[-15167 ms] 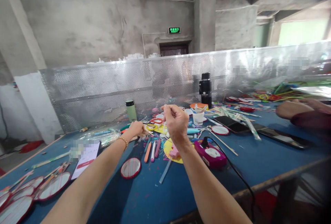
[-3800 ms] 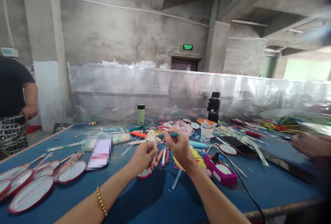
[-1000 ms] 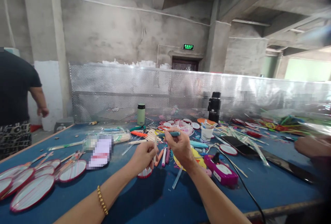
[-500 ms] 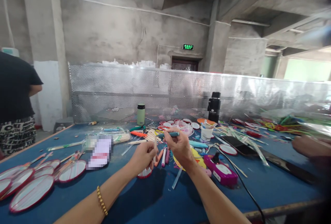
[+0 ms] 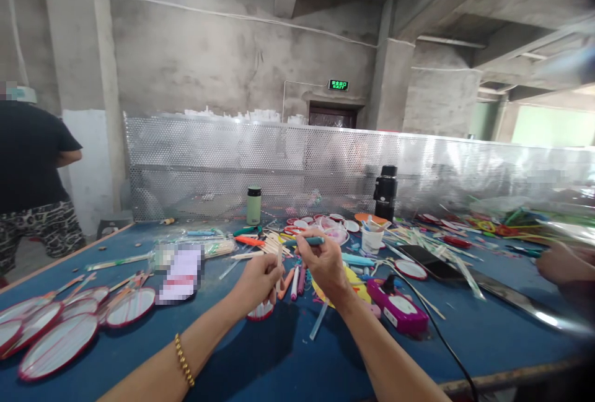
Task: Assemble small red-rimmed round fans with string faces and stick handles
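Room: we see bare concrete walls, a green exit sign (image 5: 338, 85) and a perforated metal screen (image 5: 288, 163) behind the blue table (image 5: 260, 358)
Change: the bystander in black (image 5: 32, 173) has turned further away; our hands have not moved
Left hand (image 5: 258, 281): we pinch an upright pale stick (image 5: 279, 264) above a small red-rimmed disc (image 5: 260, 311)
Right hand (image 5: 323, 262): closed round a teal pen (image 5: 307, 241), just beside the stick
Surface: round red-rimmed fans (image 5: 60, 340) lie at left, a pink glue gun (image 5: 397, 309) at right
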{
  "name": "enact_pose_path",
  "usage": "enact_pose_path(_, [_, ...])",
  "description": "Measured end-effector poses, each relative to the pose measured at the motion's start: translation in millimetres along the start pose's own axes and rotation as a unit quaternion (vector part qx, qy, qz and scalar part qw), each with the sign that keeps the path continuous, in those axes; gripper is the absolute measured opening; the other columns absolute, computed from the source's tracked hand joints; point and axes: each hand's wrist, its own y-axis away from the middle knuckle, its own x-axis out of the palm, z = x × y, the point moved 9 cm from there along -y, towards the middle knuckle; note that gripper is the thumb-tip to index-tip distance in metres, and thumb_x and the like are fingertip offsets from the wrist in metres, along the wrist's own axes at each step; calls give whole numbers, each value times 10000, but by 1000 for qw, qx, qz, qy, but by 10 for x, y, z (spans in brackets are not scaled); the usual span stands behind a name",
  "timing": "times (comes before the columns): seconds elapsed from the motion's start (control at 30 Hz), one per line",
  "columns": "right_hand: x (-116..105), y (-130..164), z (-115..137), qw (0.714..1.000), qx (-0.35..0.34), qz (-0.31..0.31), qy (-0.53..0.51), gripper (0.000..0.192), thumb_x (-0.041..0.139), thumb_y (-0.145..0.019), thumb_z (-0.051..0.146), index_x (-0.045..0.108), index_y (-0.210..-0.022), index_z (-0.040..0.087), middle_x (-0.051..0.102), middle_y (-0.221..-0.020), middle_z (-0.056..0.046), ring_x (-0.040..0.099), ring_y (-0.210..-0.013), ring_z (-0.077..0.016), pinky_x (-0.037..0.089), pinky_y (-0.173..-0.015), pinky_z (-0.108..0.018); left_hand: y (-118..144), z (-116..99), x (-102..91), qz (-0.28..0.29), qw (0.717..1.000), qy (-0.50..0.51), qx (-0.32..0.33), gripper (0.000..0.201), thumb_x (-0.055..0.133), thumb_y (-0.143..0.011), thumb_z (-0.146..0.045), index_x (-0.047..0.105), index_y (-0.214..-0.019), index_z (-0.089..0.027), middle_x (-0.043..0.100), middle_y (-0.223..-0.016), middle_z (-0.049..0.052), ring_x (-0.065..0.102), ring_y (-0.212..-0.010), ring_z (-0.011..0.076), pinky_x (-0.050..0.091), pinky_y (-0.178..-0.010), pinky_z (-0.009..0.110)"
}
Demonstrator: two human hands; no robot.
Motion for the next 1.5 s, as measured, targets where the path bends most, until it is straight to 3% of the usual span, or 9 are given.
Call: enact_pose_path(1.5, [18, -5, 10, 1000, -5, 10, 2, 207, 582, -834, 352, 595, -757, 160, 565, -594, 7, 483, -440, -90, 401, -425, -207, -14, 4, 3, 6, 1000, 2, 9, 267, 474, -812, -388, 471, -637, -186, 555, -440, -18, 474, -300, 98, 293, -307, 186])
